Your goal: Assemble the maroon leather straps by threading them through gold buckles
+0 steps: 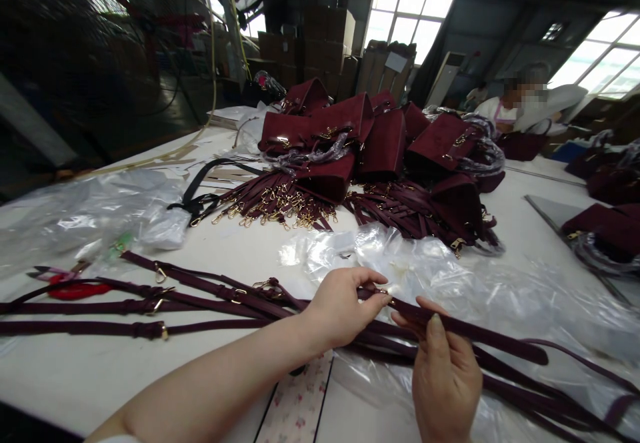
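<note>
My left hand (343,309) pinches a dark burgundy strap at its small gold buckle, right of the middle of the view. Just to the right, my right hand (445,369) grips the same burgundy strap (490,339) between thumb and fingers, and its rounded end points to the lower right. Beneath both hands, several more burgundy straps (210,325) with gold buckles run across the white table (60,376). Clear plastic bags (520,309) lie behind and to the right of my right hand.
Burgundy handbags (383,143) are heaped further back, beside straps with gold clasps (285,203). Red-handled scissors (80,286) and crumpled plastic (115,209) lie at the left. A person (505,113) is at the back right. More handbags (610,229) stand at the right edge.
</note>
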A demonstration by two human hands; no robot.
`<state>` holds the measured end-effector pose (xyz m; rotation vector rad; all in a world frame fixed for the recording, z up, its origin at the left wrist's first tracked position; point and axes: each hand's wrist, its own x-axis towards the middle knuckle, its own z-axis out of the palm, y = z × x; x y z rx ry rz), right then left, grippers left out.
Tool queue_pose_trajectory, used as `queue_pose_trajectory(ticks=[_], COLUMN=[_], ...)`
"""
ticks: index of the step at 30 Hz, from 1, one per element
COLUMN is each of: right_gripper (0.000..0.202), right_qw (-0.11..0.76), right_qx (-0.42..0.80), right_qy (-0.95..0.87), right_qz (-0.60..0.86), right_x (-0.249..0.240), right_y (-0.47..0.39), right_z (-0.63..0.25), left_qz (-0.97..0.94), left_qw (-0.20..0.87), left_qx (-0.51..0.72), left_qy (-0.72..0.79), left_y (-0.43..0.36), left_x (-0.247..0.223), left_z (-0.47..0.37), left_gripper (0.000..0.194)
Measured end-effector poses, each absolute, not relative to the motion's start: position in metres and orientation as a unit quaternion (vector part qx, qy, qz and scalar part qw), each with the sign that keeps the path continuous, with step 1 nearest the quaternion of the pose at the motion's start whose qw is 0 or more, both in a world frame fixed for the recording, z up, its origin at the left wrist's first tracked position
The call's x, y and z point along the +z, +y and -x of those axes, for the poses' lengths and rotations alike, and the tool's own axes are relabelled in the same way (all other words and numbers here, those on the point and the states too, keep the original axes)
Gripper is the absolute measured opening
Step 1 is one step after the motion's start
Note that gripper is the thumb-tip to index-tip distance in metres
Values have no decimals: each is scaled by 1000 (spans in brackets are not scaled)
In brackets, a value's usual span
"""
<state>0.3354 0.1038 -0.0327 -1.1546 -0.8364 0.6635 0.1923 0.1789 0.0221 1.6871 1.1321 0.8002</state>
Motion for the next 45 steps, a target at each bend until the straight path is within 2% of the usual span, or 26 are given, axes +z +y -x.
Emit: queue_pose_trajectory(ticks=[7, 10, 13, 16, 19, 24, 29, 31, 35, 37, 41, 45], right_gripper=[32, 28, 21, 23, 22, 88, 97, 95, 56, 43, 42, 43], right_qw=[654, 654, 695, 751, 751, 720, 698, 681, 651, 624, 535, 524], right_qx=[204, 181, 132, 203, 334, 393, 414, 388, 306, 241, 162, 168], right_qy=[-446, -475, -470, -408, -382, -414, -426, -452, -470, -491, -558, -557], right_qz=[576, 560, 527, 477, 422, 395, 400, 426, 511, 558, 614, 622], right_x=[-48, -42, -25, -7, 1, 3, 3, 2, -4, -7, -9, -11], right_y=[97, 98, 103, 106, 105, 97, 100, 104, 111, 113, 115, 117], right_z=[-332, -335, -341, -349, -353, -357, -371, -374, -373, -371, -370, -372], left_qz=[-746, -752, -755, -745, -728, -688, -655, -644, -639, -648, -681, -712], left_qw=[312, 330, 397, 456, 488, 539, 586, 602, 612, 602, 570, 545], left_qx=[363, 341, 293, 250, 241, 248, 249, 246, 243, 246, 255, 243], left_qy=[464, 458, 433, 418, 416, 417, 407, 403, 397, 396, 381, 371], left_y=[160, 162, 168, 173, 174, 177, 182, 182, 180, 180, 180, 181], left_x=[19, 21, 24, 25, 24, 21, 13, 12, 14, 17, 21, 22], left_z=[-200, -198, -194, -191, -192, -195, -195, -195, -195, -194, -191, -188], left_gripper=[18, 22, 37, 46, 35, 26, 27, 30, 32, 30, 27, 29])
